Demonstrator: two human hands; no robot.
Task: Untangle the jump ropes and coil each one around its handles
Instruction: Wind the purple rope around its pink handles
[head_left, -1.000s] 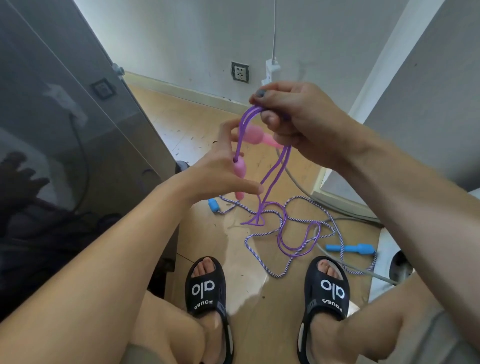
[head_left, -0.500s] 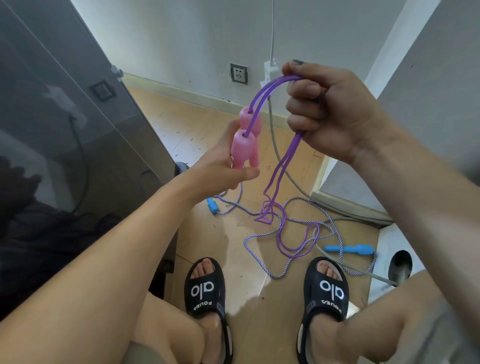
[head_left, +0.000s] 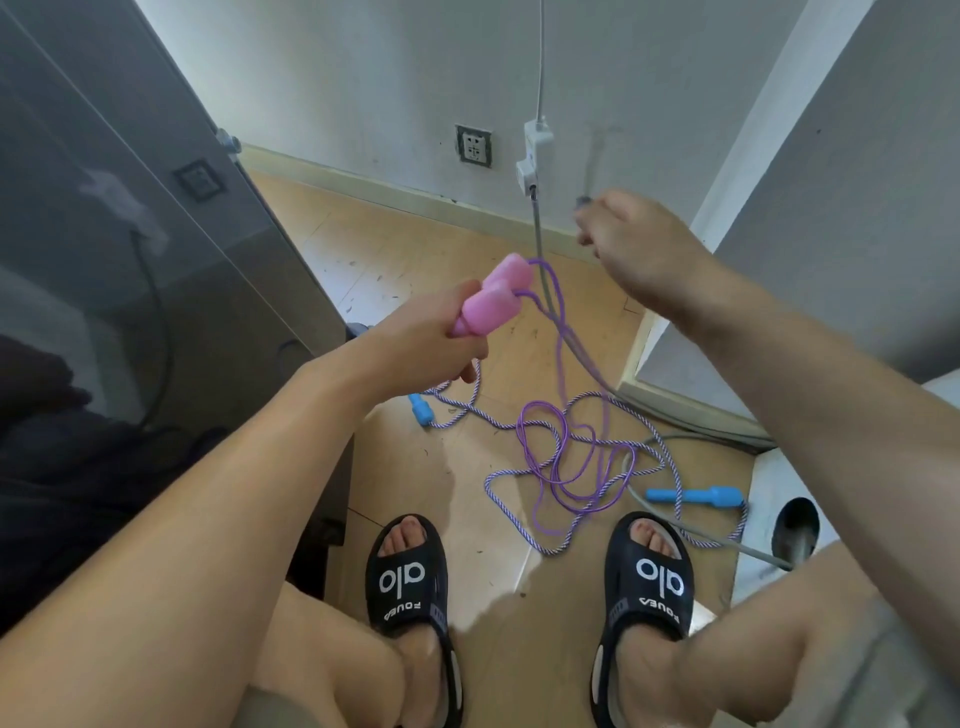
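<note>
My left hand (head_left: 436, 332) grips the two pink handles (head_left: 498, 299) side by side at chest height. Their purple rope (head_left: 558, 332) hangs from the handle tops to the floor, where its loops (head_left: 545, 457) lie crossed over the striped purple-and-white rope (head_left: 498, 499). That second rope has one blue handle (head_left: 421, 410) under my left hand and another blue handle (head_left: 691, 496) near my right foot. My right hand (head_left: 639, 249) is raised to the right of the pink handles, blurred, fingers loosely curled, with no rope in it.
A grey cable (head_left: 540, 244) drops from a white wall plug (head_left: 532, 156) and runs across the floor through the ropes. A dark glass door (head_left: 130, 234) stands at the left, a white wall corner (head_left: 675, 364) at the right. My feet in black sandals (head_left: 408, 577) rest below the ropes.
My right hand has let go of the purple rope and moved right and down. The rope now hangs straight from the pink handles, which my left hand has tilted and lowered.
</note>
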